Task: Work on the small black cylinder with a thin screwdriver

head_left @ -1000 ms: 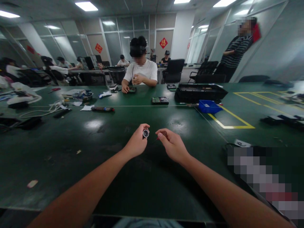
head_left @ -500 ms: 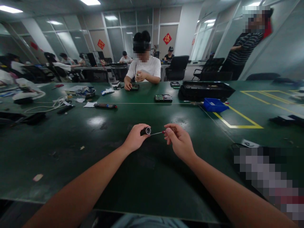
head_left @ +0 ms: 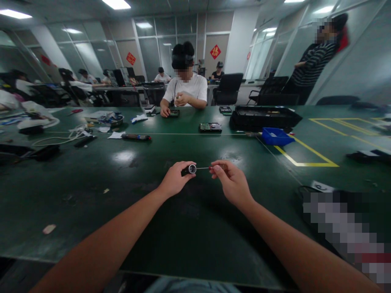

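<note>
A dark tube (head_left: 185, 171) is held in the left hand (head_left: 172, 181), which is closed around it, with the fingers over the top and the thumb under. The open end of the tube, with its silver ring (head_left: 192, 169), is turned toward the camera. In the right hand (head_left: 233, 183) a screwdriver (head_left: 223, 167) is gripped by its brownish handle, between the thumb and the bent fingers. Its thin shaft (head_left: 202, 168) points to the left hand, almost level, and reaches the side of the ring. Whether the tip touches the ring or is only just beside it cannot be told.

Both things are held above the green table (head_left: 171, 228), between the two hands. Farther away, a hard drive (head_left: 210, 127) lies flat, and a blue tray (head_left: 276, 136) is placed in front of a long black case (head_left: 265, 119). Across the table a person (head_left: 187, 91) is seated.

For good control, it is judged, the tube should be gripped firmly, so that no rolling is possible. The shaft should be guided straight and only light force should be given, because a thin tip may easily slip on round metal. The left thumb should be placed away from the line of the tip.
</note>
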### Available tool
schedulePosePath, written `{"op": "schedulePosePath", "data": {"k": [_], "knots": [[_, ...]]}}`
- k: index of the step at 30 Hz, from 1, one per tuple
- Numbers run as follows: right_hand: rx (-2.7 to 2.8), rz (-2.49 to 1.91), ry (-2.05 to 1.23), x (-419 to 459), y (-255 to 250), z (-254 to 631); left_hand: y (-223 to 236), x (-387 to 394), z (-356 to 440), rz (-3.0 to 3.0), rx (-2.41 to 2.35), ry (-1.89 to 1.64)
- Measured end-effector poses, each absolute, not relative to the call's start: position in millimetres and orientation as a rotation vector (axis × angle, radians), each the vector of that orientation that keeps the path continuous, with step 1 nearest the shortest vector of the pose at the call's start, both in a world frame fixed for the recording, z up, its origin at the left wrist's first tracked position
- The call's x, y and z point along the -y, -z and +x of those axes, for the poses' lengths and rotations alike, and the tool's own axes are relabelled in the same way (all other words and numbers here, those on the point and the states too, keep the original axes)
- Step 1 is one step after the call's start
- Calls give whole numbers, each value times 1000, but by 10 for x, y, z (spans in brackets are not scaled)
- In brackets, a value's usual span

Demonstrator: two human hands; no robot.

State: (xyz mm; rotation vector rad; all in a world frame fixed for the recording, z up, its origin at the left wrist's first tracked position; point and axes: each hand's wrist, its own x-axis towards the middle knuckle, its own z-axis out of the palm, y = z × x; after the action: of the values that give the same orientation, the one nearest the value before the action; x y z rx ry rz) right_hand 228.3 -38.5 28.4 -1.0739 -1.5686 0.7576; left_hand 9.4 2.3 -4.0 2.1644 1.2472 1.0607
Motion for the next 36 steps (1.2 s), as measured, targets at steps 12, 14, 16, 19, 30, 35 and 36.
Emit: {"op": "schedulePosePath", "data": {"k": [12, 14, 16, 19, 30, 35, 36], "knots": [[1431, -991, -872, 301, -215, 2306, -5, 3, 92, 2152, -1236, -1059], [1376, -984, -915, 286, -209, 2304, 5, -2, 94, 2145, -1227, -1067], [1311, -986, -959, 268, -196, 2298, 18, -8, 96, 2138, -1212, -1079], [1215, -999, -1037, 244, -178, 2287, 28, -12, 100, 2130, -1193, -1089], [1639, -1277, -334, 426, -349, 2289, 18, 11, 100, 2238, -1162, -1022], [1724, -1249, -239, 460, -375, 2281, 11, 22, 102, 2250, -1145, -1021], [1737, -1235, -249, 462, -374, 2281, 9, 22, 102, 2246, -1152, -1018]]}}
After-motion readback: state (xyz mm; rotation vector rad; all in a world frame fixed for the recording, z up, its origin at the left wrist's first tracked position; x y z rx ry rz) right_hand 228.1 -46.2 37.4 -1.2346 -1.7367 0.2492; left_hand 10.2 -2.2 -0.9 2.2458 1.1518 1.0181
